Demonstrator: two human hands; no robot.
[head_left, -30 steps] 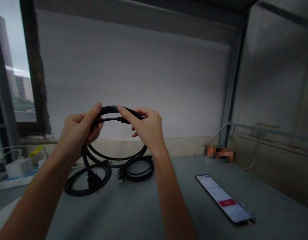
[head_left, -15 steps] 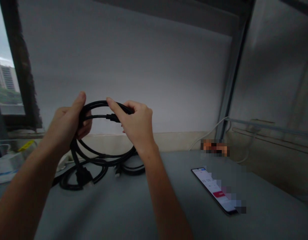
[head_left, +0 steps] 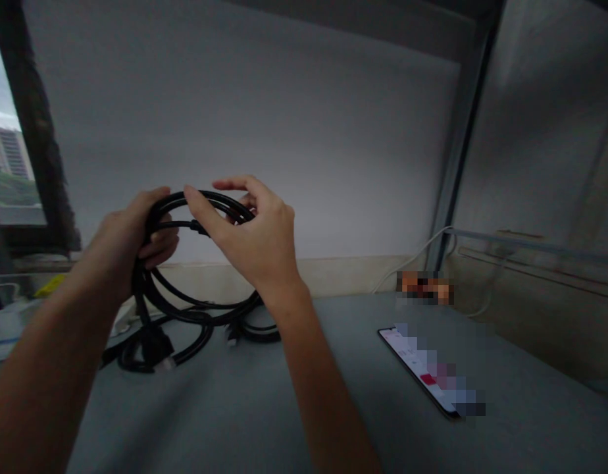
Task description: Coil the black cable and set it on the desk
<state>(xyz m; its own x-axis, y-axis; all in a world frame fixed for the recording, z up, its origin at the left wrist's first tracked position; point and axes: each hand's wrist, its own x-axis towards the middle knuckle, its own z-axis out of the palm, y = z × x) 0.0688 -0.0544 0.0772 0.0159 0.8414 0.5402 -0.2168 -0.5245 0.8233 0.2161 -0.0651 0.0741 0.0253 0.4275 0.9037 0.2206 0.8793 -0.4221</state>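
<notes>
A black cable [head_left: 180,319] is wound into a coil and held up above the table. My left hand [head_left: 129,240] is closed round the coil's left side, its thumb along the top. At the upper right of the coil is my right hand [head_left: 257,230], its thumb in front of the strands and some fingers behind them; the index finger is lifted off. One thin end with a connector [head_left: 198,227] runs across the loop towards the right hand, which partly covers it. A bulky black plug [head_left: 156,345] with a pale tip hangs below my left hand.
More black cable [head_left: 262,336] lies coiled on the grey table [head_left: 235,415] behind the held loop. A phone [head_left: 422,372] with a lit screen lies at the right. A white adapter [head_left: 10,319] stands at the far left. An orange, blurred-out item [head_left: 422,286] sits near the back corner.
My right hand has shifted left along the coil, and its index finger has lifted. The left hand and the held coil have moved slightly left.
</notes>
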